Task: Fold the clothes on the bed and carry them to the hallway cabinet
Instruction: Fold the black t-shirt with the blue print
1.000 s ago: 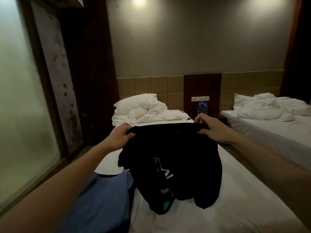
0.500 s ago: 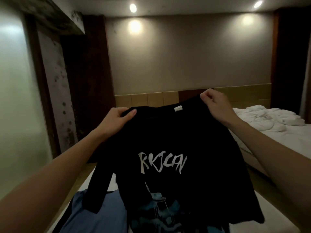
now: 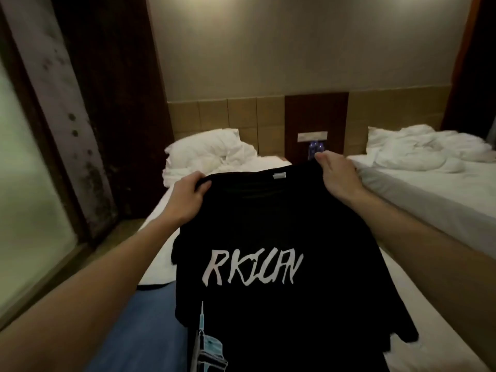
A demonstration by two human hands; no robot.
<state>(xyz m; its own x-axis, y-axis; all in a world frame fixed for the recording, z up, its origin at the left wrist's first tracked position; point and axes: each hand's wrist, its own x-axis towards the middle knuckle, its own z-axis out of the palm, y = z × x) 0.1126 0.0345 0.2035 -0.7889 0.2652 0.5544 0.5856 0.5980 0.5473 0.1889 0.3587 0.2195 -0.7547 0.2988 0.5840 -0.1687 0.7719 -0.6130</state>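
We see two bare arms reaching forward, holding up a black cotton T-shirt (image 3: 281,237) printed with white brush lettering and a pale blue graphic lower down. The T-shirt hangs spread out in front of us, above a bed with a white sheet (image 3: 418,312). Our left hand (image 3: 188,196) grips the T-shirt's left shoulder, fingers curled over the top edge. Our right hand (image 3: 339,175) pinches the right shoulder, held a little higher than the left. A small white label (image 3: 279,175) shows at the collar, between the two hands.

Below the T-shirt's left side, a blue cloth (image 3: 139,326) lies on the bed. Beyond the T-shirt, at the head of the bed, sit a rumpled white pillow and bedding (image 3: 206,154). Behind the right hand stand two clear plastic water bottles with blue labels (image 3: 315,149), against a dark wooden wall panel (image 3: 316,114) bearing a pale switch plate. To the right of the T-shirt is a second white bed (image 3: 429,194) with crumpled white bedding at its head. Far left of the T-shirt is a frosted glass window (image 3: 24,183) in a dark frame.
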